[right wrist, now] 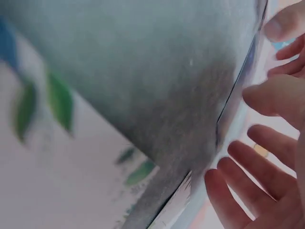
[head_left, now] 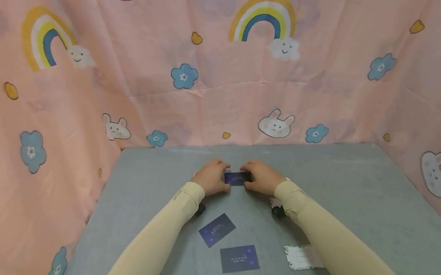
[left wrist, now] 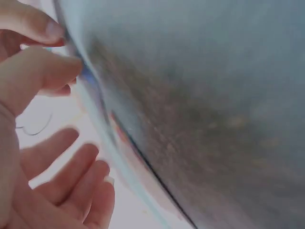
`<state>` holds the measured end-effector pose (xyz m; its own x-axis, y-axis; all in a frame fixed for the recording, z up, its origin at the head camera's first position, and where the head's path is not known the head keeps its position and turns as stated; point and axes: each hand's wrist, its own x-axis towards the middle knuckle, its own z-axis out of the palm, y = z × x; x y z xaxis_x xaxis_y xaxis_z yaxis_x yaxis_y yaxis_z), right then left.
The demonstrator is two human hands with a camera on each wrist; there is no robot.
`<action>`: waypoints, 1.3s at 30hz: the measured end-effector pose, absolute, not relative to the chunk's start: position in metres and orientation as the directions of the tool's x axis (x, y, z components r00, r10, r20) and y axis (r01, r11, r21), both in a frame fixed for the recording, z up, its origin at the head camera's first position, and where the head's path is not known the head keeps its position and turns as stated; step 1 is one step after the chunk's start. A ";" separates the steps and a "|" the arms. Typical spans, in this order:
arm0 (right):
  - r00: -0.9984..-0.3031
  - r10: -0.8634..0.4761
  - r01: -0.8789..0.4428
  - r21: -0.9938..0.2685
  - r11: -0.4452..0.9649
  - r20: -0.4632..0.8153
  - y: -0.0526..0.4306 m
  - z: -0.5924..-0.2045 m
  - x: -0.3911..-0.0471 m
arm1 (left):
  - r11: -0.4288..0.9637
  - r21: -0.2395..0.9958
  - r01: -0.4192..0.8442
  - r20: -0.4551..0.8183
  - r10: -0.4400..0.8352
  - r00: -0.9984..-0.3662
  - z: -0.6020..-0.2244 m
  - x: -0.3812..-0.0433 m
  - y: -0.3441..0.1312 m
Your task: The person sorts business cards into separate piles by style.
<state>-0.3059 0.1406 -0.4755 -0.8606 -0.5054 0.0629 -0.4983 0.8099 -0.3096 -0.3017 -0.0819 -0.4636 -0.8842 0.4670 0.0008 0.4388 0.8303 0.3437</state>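
A dark blue card (head_left: 237, 178) with small pale print lies near the far middle of the grey table, between my two hands. My left hand (head_left: 212, 177) is at its left end, with the thumb by the near edge. At the right end is my right hand (head_left: 264, 177), thumb and fingers apart. The left wrist view shows the left hand (left wrist: 62, 186) with loosely bent, spread fingers. Spread fingers also show on the right hand (right wrist: 271, 191) in the right wrist view. Whether the fingertips touch the card is hard to tell.
Nearer me lie a tilted dark blue card (head_left: 217, 229) and a straight one (head_left: 239, 259). A white card with leafy edges (head_left: 301, 257) is partly under the right sleeve (head_left: 332, 238). A pink patterned curtain (head_left: 216, 101) borders the grey table (head_left: 333, 178).
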 end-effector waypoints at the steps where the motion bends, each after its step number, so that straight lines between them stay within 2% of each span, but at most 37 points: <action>1: -0.858 -0.506 -0.507 -0.302 0.808 0.087 0.141 -0.476 -0.302 | 0.830 0.357 0.428 0.016 0.453 -0.891 -0.463 -0.296 -0.084; 7: -0.789 -0.587 -0.614 -0.265 0.744 0.179 0.137 -0.469 -0.260 | 0.814 0.443 0.375 0.023 0.408 -0.913 -0.450 -0.247 -0.100; 12: -0.704 -0.699 -0.705 -0.246 0.665 0.130 0.125 -0.459 -0.226 | 0.812 0.464 0.353 -0.037 0.416 -0.909 -0.446 -0.208 -0.106; 19: -0.610 -0.791 -0.774 -0.245 0.583 0.046 0.108 -0.464 -0.211 | 0.835 0.407 0.371 -0.107 0.446 -0.888 -0.457 -0.179 -0.113; 22: -0.608 -0.794 -0.771 -0.253 0.584 0.020 0.105 -0.466 -0.208 | 0.838 0.383 0.389 -0.097 0.455 -0.885 -0.459 -0.178 -0.116; 26: -0.639 -0.769 -0.742 -0.264 0.616 0.003 0.104 -0.469 -0.207 | 0.843 0.352 0.406 -0.079 0.459 -0.885 -0.457 -0.178 -0.118; 39: -0.662 -0.749 -0.728 -0.274 0.629 0.040 0.096 -0.471 -0.201 | 0.844 0.281 0.456 -0.065 0.491 -0.869 -0.456 -0.174 -0.120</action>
